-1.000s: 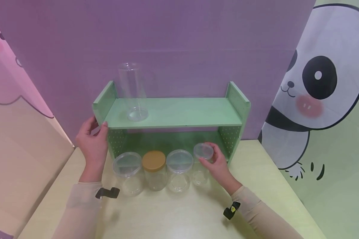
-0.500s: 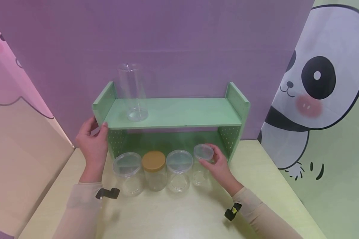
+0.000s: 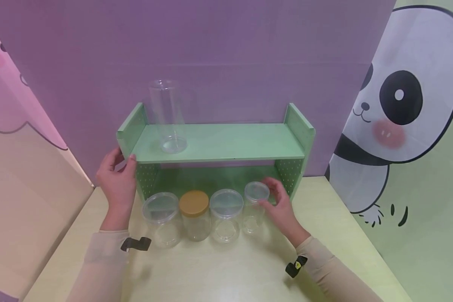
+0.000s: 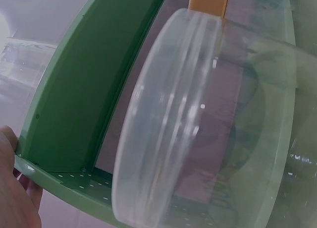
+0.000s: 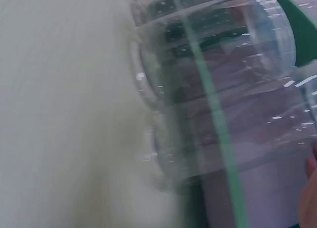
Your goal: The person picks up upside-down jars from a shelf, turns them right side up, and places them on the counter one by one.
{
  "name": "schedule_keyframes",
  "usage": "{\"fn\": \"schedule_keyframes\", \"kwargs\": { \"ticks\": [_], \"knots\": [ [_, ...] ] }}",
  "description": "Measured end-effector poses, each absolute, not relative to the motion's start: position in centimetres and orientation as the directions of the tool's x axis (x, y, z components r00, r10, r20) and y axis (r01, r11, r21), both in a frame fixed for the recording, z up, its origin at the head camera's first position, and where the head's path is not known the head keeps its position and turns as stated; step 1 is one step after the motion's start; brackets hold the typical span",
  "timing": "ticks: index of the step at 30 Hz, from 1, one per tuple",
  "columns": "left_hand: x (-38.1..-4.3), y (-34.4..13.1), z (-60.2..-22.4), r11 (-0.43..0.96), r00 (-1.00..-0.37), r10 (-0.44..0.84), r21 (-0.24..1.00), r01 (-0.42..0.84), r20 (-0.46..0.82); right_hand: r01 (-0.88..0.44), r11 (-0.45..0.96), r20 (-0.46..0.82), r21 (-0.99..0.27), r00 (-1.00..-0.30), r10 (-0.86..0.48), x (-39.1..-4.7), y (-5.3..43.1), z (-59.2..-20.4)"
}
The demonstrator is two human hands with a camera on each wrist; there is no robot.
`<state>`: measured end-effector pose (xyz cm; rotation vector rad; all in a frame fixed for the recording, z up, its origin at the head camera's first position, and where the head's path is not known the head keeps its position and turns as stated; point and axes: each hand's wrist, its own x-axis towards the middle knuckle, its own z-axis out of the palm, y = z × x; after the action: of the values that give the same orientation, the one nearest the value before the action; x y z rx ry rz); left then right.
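My left hand [image 3: 117, 180] grips the left side panel of a green two-tier shelf [image 3: 219, 140], thumb at its front edge and fingers behind. A row of clear jars stands on the table before the shelf. At its right end is a slim clear jar [image 3: 253, 216] with a clear lid. My right hand [image 3: 283, 209] is just right of this jar, thumb and fingers spread apart, thumb tip overlapping its edge in the head view. The other jars are a wide clear-lidded jar [image 3: 167, 230], an orange-lidded jar [image 3: 196, 224] and another clear-lidded jar [image 3: 226, 228].
A tall clear cylinder [image 3: 170, 113] stands on the left of the upper shelf board. The pale table [image 3: 196, 272] extends in front of the jars. A purple backdrop [image 3: 226, 63] rises behind, with a panda-printed panel [image 3: 400, 105] at right.
My right hand has loosened from the slim jar and shifted slightly right, its thumb and fingers coming away from the lid. The left hand and the jars have not moved.
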<state>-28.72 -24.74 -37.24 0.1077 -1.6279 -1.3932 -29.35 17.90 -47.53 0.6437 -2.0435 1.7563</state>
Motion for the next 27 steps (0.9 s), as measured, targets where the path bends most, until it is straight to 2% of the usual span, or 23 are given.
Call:
{"fn": "schedule_keyframes", "kwargs": {
  "ticks": [5,7,9,14,21,27],
  "knots": [
    [-29.3,-25.1,-37.8,0.34,-0.55,-0.594,0.803,0.49,0.587,-0.738,0.199,0.764,-0.645,-0.623,0.169,-29.5,19.4,-44.7],
    [-29.6,-25.3,-38.1,0.334,-0.556,-0.593,0.807,0.487,0.582,-0.735,0.277,0.783,-0.619,-0.552,0.287,-29.8,20.3,-43.1],
    [-29.7,-25.5,-38.3,0.331,-0.558,-0.592,0.807,0.489,0.581,-0.703,0.336,0.774,-0.627,-0.514,0.369,-30.3,21.2,-41.4],
    [-29.7,-25.8,-38.2,0.341,-0.546,-0.588,0.795,0.502,0.597,-0.607,0.406,0.73,-0.683,-0.548,0.409,-31.7,22.7,-38.4],
    [-29.6,-25.8,-38.2,0.337,-0.549,-0.588,0.797,0.501,0.594,-0.6,0.446,0.747,-0.664,-0.56,0.358,-31.2,22.1,-35.9],
    [-29.5,-25.8,-38.3,0.332,-0.553,-0.585,0.798,0.503,0.593,-0.595,0.443,0.742,-0.67,-0.556,0.375,-33.0,23.0,-37.3]
  ]
}}
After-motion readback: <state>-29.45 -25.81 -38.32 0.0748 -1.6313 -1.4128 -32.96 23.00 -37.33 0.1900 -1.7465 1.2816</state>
